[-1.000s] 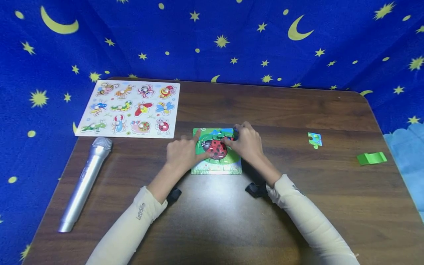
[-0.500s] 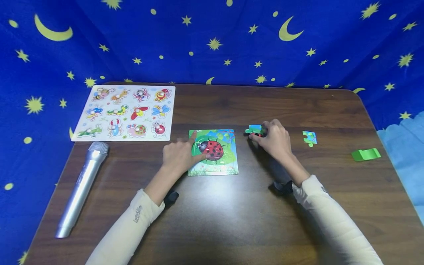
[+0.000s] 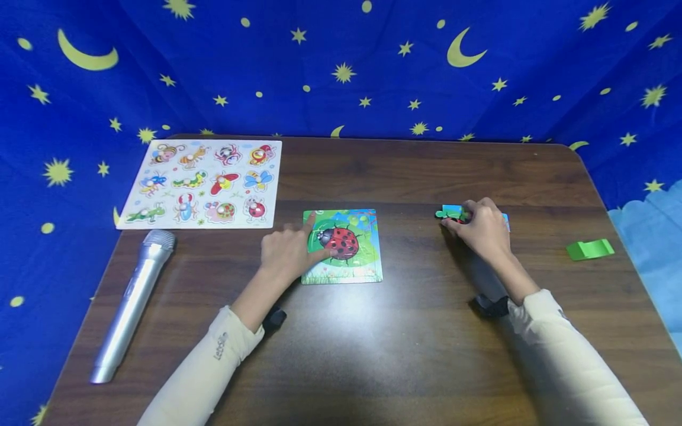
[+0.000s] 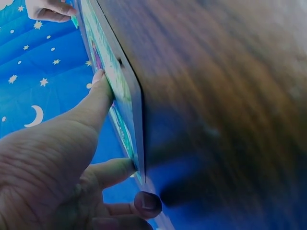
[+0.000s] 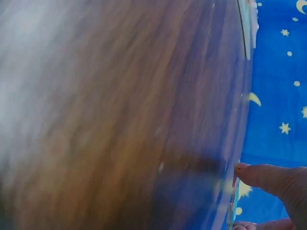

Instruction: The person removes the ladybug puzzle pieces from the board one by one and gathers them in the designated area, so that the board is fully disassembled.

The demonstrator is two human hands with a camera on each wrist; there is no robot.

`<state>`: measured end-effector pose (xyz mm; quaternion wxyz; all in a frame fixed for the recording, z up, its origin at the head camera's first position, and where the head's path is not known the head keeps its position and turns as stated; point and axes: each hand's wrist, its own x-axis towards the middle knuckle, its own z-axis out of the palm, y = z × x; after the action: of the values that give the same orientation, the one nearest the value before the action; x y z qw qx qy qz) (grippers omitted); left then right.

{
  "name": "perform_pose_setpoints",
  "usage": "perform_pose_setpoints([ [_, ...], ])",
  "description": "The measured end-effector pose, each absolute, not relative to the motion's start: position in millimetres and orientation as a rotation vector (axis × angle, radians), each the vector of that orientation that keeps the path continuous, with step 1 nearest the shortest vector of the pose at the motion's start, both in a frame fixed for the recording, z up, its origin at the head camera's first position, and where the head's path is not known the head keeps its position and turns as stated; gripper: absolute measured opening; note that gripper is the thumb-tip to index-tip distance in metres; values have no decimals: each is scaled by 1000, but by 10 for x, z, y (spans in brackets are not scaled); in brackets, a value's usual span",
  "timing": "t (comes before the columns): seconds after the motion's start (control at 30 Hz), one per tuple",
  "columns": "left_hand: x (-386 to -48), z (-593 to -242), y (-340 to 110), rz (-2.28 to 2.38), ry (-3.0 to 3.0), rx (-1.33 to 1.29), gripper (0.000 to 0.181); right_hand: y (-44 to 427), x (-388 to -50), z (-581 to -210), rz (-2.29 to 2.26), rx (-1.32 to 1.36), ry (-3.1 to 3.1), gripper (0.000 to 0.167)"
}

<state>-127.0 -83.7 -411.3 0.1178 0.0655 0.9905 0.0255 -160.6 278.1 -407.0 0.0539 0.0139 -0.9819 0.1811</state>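
Observation:
A square ladybug jigsaw puzzle [image 3: 345, 244] lies flat at the middle of the table. My left hand [image 3: 285, 253] rests on its left side, thumb and index finger stretched onto the board. In the left wrist view the thumb [image 4: 93, 98] presses on the puzzle's face, while other fingers are bent beside its edge. Over to the right, my right hand [image 3: 486, 229] pinches a blue, green and red puzzle piece [image 3: 452, 211] by its edges, low over the table. Just behind that hand, another puzzle piece [image 3: 506, 221] is mostly hidden.
An insect peg board [image 3: 202, 184] lies at the back left, with a silver microphone [image 3: 133, 305] in front of it. A green folded strip [image 3: 590, 249] sits near the right edge of the wooden table [image 3: 341, 355]. A starry blue cloth [image 3: 298, 65] hangs behind.
The right hand has carried the puzzle piece rightward from the ladybug puzzle, and it now covers much of the other loose piece. The left hand has stayed on the puzzle.

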Motion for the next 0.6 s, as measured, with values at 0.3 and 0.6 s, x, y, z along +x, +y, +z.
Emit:
perform_pose_setpoints([
  [0.3,-1269,-4124,-840,66,2898,199,96,2870,-1673,-4130,554,-10,-3021,61],
  [0.6,-1270,-4117,-847,57,2893,201,97,2867,-1698,-4118,579,-46,-3072,63],
])
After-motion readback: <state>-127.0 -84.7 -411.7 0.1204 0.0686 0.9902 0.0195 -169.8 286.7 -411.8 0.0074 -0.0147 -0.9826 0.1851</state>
